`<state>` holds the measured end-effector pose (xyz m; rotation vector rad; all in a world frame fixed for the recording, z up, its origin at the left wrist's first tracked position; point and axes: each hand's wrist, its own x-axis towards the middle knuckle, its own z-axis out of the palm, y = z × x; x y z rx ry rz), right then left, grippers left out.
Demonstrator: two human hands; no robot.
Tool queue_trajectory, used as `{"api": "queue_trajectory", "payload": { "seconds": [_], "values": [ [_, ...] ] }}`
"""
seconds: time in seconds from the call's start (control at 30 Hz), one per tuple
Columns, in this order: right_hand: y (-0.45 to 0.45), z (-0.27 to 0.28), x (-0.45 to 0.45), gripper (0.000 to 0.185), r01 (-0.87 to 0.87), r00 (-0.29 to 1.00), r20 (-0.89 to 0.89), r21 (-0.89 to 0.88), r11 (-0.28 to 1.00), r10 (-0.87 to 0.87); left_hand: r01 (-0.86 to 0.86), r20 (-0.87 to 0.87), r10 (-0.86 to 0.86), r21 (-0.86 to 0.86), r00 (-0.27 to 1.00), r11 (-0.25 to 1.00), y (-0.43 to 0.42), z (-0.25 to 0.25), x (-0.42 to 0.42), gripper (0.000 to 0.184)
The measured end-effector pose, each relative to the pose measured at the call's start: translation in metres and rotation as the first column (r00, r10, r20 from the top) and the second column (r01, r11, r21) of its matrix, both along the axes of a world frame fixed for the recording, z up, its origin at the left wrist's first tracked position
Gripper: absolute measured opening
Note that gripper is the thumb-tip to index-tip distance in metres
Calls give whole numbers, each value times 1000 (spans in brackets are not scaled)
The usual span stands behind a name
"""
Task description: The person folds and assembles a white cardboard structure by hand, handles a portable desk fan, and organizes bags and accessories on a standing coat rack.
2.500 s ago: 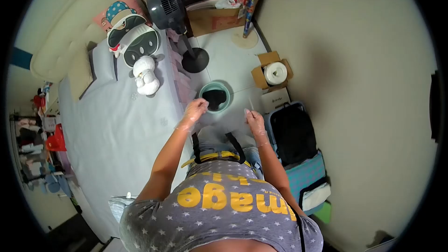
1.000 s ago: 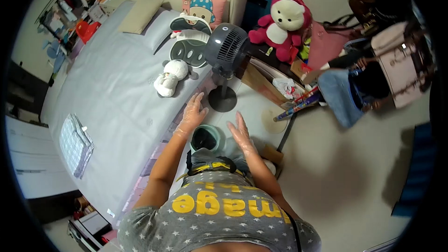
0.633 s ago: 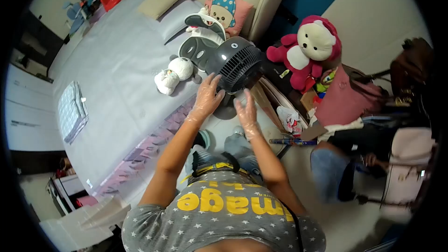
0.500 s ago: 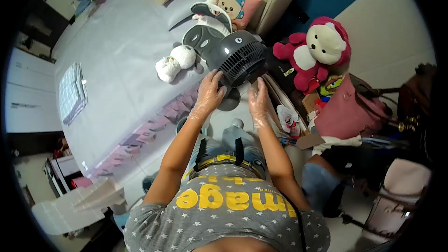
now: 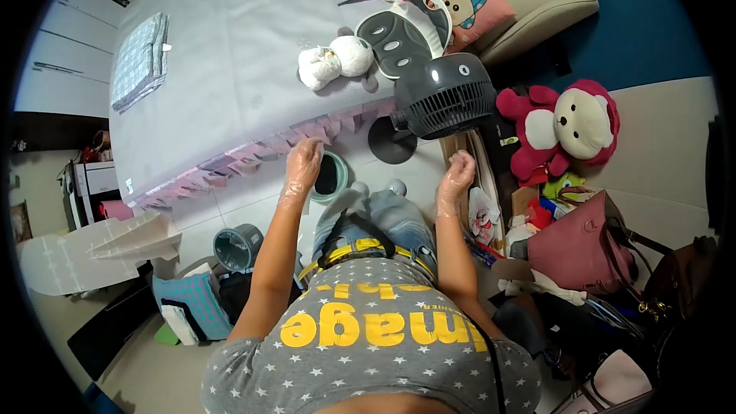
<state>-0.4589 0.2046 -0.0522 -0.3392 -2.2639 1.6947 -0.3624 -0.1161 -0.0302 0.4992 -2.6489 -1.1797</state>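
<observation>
A dark grey electric fan (image 5: 445, 100) stands upright on its round base (image 5: 392, 142), apart from both hands. My left hand (image 5: 305, 162), in a clear plastic glove, hangs near the bed's ruffled skirt, fingers curled in with nothing visible in them. Just beside it on the floor is a light-blue-rimmed bin (image 5: 337, 184) with a dark inside. My right hand (image 5: 458, 178), gloved the same way, is held below the fan with its fingers bent inward and nothing seen in them. Behind the fan lies a grey and white padded seat-like item (image 5: 395, 42) on the bed.
A white plush toy (image 5: 337, 61) and a folded checked cloth (image 5: 142, 57) lie on the bed (image 5: 230, 54). On the right are a red plush toy (image 5: 563, 126) and a pink handbag (image 5: 571, 241). A second bin (image 5: 238, 247) stands lower left.
Both hands have come away from beside the fan, moving back and apart, and their fingers have curled in. The view has shifted, bringing the bins into fuller sight.
</observation>
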Motion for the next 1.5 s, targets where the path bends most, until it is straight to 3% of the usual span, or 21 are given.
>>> {"api": "queue_trajectory", "payload": {
  "seconds": [0.07,0.13,0.2,0.27,0.3,0.33,0.37,0.4,0.43,0.53,0.6,0.73,0.77,0.8,0.87,1.0,1.07,1.13,1.2,1.4,1.5],
  "values": [
    [-11,18,-10,21,12,1000,15,10,1000,-12,6,-3,-6,-39,1000,999,0,2,2,17],
    [-18,27,-34,25,67,971,-239,186,980,-21,57,37,-56,-16,998,998,7,9,-5,18],
    [-24,52,-47,36,52,981,-195,327,944,14,127,69,-128,7,989,992,16,11,-19,18],
    [-30,72,-64,38,86,937,-337,484,871,95,258,6,-258,-20,966,966,27,9,-33,19],
    [-31,78,-73,38,82,927,-354,509,857,122,300,95,-303,41,948,953,35,18,-42,23],
    [-30,81,-82,38,77,918,-368,533,842,149,322,86,-324,39,942,946,44,25,-52,23],
    [-27,79,-93,37,69,919,-364,531,845,154,379,-64,-382,-52,922,924,55,31,-63,28],
    [-23,78,-103,36,74,923,-361,511,857,135,421,-207,-445,-151,871,894,65,39,-76,35],
    [-15,77,-114,35,92,920,-374,501,860,120,470,-178,-495,-167,851,867,76,52,-89,45],
    [19,62,-150,30,143,920,-389,422,895,37,518,-184,-574,-277,798,809,111,92,-129,47],
    [48,56,-173,26,193,969,-214,329,924,-126,544,-179,-607,-303,774,783,134,112,-152,49],
    [132,20,-233,26,246,960,-209,312,918,-187,592,-49,-661,-399,749,700,177,136,-210,46],
    [150,18,-245,26,271,959,-154,237,933,-239,589,4,-646,-415,763,693,187,143,-226,46],
    [172,5,-263,25,305,952,-118,284,909,-283,588,61,-627,-427,777,687,199,149,-243,46],
    [216,-28,-301,23,298,954,-1,-41,954,-298,562,101,-582,-434,807,704,220,150,-270,46],
    [272,-48,-377,24,359,932,33,-207,910,-360,573,256,-516,-439,818,692,258,154,-316,47],
    [296,-54,-419,22,309,951,104,-296,904,-291,600,268,-539,-426,799,677,275,152,-334,47],
    [310,-64,-465,25,305,952,135,-533,789,-276,622,318,-535,-414,783,665,289,151,-351,48],
    [315,-52,-509,31,431,893,341,-454,780,-295,598,362,-478,-423,800,680,295,145,-359,47],
    [350,-99,-604,37,575,725,642,-363,733,-250,509,426,-334,-415,841,754,295,124,-361,40],
    [347,-111,-622,37,568,736,597,-285,772,-321,490,443,-301,-414,845,767,290,111,-358,32]
  ]
}}
